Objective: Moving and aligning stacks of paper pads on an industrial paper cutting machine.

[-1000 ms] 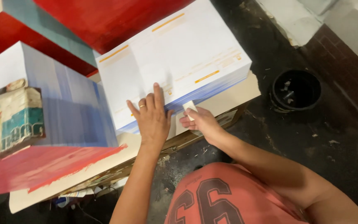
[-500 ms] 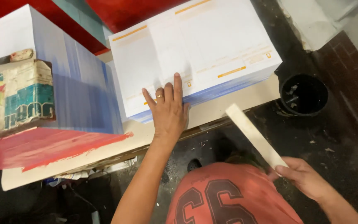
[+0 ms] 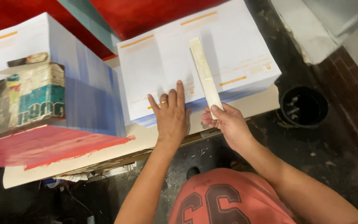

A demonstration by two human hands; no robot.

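My left hand (image 3: 171, 114) lies flat, fingers spread, on the near edge of a stack of white printed sheets (image 3: 154, 66) with orange bars. My right hand (image 3: 225, 124) grips the near end of a long flat pale stick (image 3: 204, 74), which lies lengthwise across the top sheet of the stack, pointing away from me. The stack rests on a pale board (image 3: 253, 103) at the front of the work surface.
A taller stack of sheets with bluish edges (image 3: 83, 83) stands to the left, with a worn printed box (image 3: 34, 95) on its front and a red-painted slab (image 3: 42, 143) below. A black round container (image 3: 304, 105) sits on the dark floor at right.
My right hand swung the stick away to the lower right, then brought it back and laid it across the top sheet. My left hand stayed pressed on the stack.
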